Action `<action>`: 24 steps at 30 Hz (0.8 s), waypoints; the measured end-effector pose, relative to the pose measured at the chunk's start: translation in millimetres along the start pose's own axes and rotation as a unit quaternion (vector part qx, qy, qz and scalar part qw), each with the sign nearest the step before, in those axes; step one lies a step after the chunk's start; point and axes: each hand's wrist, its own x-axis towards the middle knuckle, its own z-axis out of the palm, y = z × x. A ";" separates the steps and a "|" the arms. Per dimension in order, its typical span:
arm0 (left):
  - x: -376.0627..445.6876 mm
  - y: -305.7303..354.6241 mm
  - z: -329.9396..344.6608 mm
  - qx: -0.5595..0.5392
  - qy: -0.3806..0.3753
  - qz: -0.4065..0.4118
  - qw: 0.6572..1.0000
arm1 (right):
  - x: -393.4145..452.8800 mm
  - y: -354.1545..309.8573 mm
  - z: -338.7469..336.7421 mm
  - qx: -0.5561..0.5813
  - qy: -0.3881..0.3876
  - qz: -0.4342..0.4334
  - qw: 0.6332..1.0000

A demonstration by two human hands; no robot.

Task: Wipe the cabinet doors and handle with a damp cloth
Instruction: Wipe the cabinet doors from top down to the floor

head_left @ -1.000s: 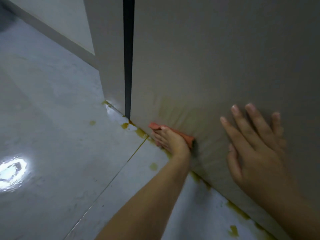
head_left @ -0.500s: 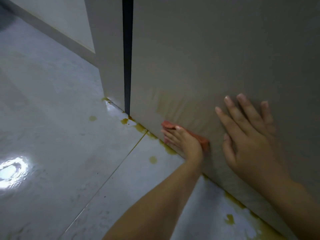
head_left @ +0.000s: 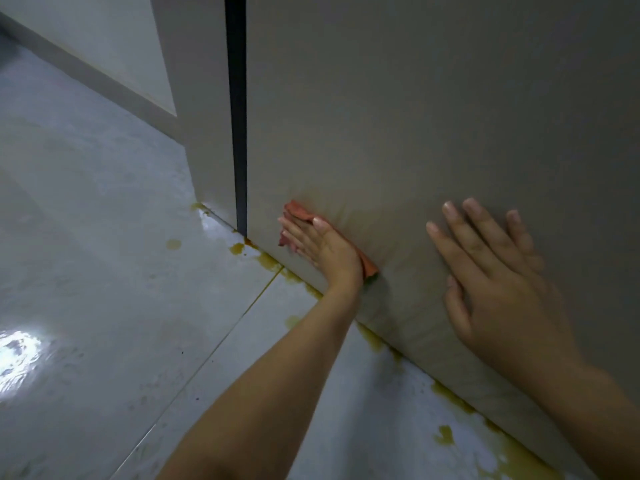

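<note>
Cloth (head_left: 298,216) under flat L hand (head_left: 320,249), pressed low on cabinet door (head_left: 415,133) nr its left edge; R hand (head_left: 498,282) open, braced w/ nothing held.

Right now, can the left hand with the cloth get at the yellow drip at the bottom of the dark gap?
Probably yes. The left hand presses the cloth beside the gap; nothing lies between it and the drip.

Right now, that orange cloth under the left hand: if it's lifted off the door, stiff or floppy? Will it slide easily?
Likely floppy: the cloth bunches and folds beside the left hand. Probably light, since flat fingers alone pin it to the door. It should slide readily; the door looks smooth, with wet-looking streaks near it.
</note>
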 end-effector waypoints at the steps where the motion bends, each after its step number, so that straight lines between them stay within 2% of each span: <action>1: -2.1 0.3 0.9 -0.002 -0.003 0.001 1.000 | 0.5 -0.5 1.1 0.002 0.003 0.001 1.000; 6: -10.5 2.0 -11.4 0.003 -0.072 0.000 0.997 | -0.7 -2.7 8.4 0.007 0.018 0.004 1.000; 13: 45.0 52.9 -11.1 0.063 0.000 0.051 0.997 | 1.6 -1.8 4.9 0.024 0.030 0.002 0.999; 17: -17.7 34.7 6.0 0.081 -0.034 0.146 0.985 | 6.2 0.8 -1.9 0.026 0.061 0.000 0.998; 21: -75.7 14.7 21.4 0.098 -0.130 0.202 0.966 | 4.2 5.9 -7.3 0.017 0.083 0.015 0.996; 24: -62.9 10.1 15.7 0.094 -0.121 0.228 0.962 | 1.4 7.8 -10.4 0.011 0.074 0.007 0.997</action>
